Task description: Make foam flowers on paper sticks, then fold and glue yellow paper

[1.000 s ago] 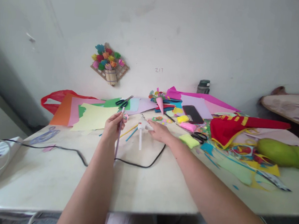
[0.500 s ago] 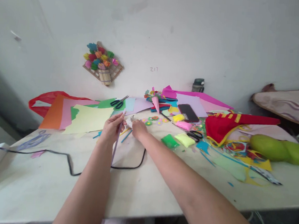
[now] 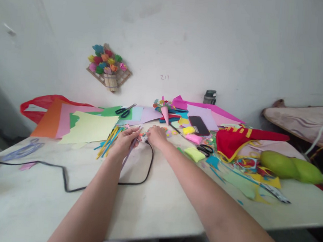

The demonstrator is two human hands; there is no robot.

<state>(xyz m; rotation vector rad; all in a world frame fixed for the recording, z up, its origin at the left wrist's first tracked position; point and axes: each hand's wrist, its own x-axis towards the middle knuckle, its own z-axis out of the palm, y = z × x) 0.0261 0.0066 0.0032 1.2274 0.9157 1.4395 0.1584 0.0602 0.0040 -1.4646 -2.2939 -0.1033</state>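
Near the middle of the table, my left hand (image 3: 126, 140) pinches a thin purple paper strip (image 3: 128, 156), which slants down toward me. Close to its right, my right hand (image 3: 156, 136) has its fingers bent down at the tabletop among small paper flowers (image 3: 172, 132); whatever is at its fingertips is hidden. Between the hands lies a white object (image 3: 145, 143) at the end of a black cord (image 3: 149, 169); its kind is not clear. Yellow and blue paper strips (image 3: 107, 143) lie beside my left hand.
Coloured paper sheets (image 3: 93, 128) and dark-handled scissors (image 3: 125, 112) lie at the back left. A pink paper cone with flowers (image 3: 164, 113), a phone (image 3: 199, 125), clay packets (image 3: 194, 154), more scissors (image 3: 205, 150), red cloth (image 3: 233, 142) and a green cushion-like thing (image 3: 290, 168) are rightward.
My right hand has come off the white corded object and moved slightly right, down to the small flowers. My left hand keeps the purple strip, now lower. The view has shifted a little.
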